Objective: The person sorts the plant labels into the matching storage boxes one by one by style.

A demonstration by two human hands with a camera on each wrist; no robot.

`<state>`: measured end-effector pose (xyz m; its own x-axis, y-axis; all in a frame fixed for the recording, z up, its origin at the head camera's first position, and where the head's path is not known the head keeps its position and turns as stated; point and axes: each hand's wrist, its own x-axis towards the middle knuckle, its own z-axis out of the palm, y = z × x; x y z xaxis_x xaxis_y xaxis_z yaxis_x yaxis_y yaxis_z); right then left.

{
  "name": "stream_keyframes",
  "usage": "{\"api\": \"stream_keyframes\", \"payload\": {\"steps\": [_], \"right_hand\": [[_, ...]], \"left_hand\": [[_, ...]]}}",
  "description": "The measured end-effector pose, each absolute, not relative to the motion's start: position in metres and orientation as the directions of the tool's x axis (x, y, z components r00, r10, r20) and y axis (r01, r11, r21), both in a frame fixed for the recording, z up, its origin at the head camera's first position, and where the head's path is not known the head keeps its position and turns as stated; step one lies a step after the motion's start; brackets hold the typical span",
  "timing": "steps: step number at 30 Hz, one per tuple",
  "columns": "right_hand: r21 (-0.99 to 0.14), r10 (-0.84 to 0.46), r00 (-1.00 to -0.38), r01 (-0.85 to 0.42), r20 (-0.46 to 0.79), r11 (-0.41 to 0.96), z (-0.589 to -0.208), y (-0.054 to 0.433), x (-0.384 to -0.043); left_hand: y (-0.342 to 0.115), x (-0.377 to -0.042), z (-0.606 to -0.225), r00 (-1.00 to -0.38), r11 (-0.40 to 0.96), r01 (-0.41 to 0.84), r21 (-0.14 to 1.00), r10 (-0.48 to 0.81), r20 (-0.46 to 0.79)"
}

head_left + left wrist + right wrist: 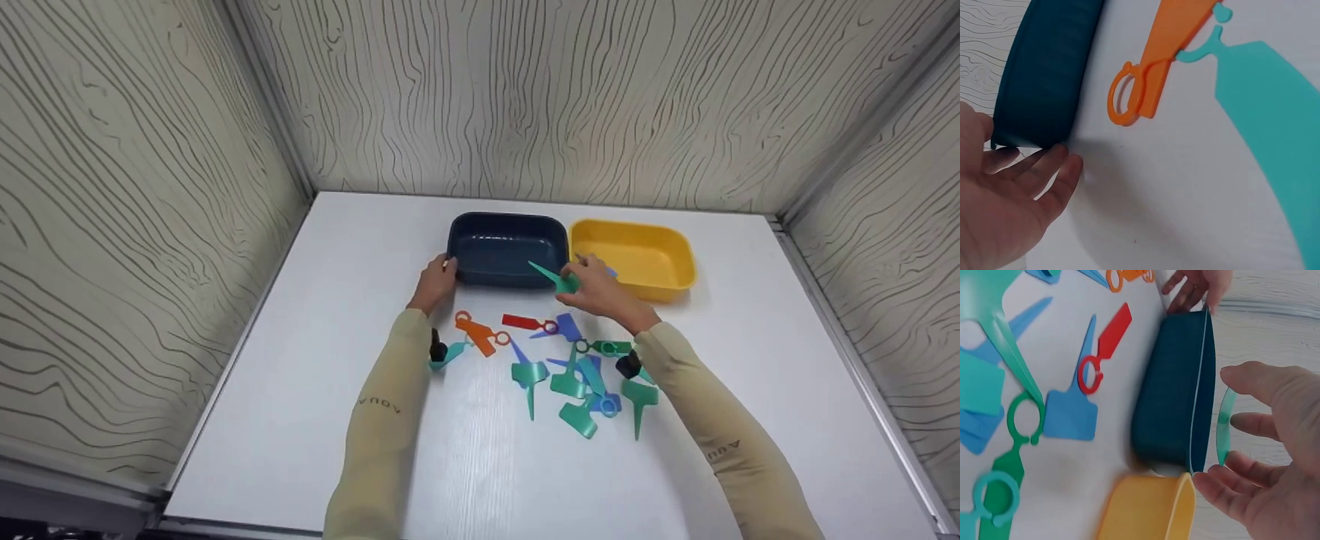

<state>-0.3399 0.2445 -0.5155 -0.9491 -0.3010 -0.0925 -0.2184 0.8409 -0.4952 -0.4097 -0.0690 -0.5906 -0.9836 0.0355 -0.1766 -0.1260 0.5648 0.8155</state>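
Head view: A person in tan sleeves (379, 442) works at a white worktop (300, 405), the left hand (435, 283) gripping the left end of a navy bin (506, 280) while the right hand (602, 291) pinches a green tag (564, 284) above the navy bin's right front corner. A yellow bin (656, 259) stands just right of the navy bin, a blue piece (612, 272) showing in it beside the right hand. In front of the navy bin lie an orange cluster (478, 334) with 2 rings, a red tag (523, 322) and a blue tag (569, 327); farther in front is a loose spread of tags (589, 375), many overlapping.

Left wrist view: Fingertips of the left hand press the navy bin's end wall from outside, thumb at the rim. The orange cluster lies near the navy bin, a turquoise tag (1266, 107) farther from it.

Right wrist view: The green tag, nearly edge-on, sits between the right hand's thumb and fingers beside the navy bin's rim; whether the lower fingers touch that rim is hard to tell. The red tag's ring crosses the blue tag in front of the navy bin.
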Motion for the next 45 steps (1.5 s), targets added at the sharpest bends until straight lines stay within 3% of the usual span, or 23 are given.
{"api": "stream_keyframes", "payload": {"steps": [23, 45], "right_hand": [[-0.443, -0.197, -0.979, -0.151, -0.059, 0.884, -0.505, 0.294, -0.372], [-0.432, -0.177, -0.983, -0.137, -0.054, 0.892, -0.496, 0.318, -0.38]], "left_hand": [[-0.072, -0.409, -0.591, -0.983, 0.545, -0.141, 0.827, 0.024, -0.183], [-0.068, -0.408, -0.595, -0.985, 0.54, -0.131, 0.831, 0.022, -0.17]]}}
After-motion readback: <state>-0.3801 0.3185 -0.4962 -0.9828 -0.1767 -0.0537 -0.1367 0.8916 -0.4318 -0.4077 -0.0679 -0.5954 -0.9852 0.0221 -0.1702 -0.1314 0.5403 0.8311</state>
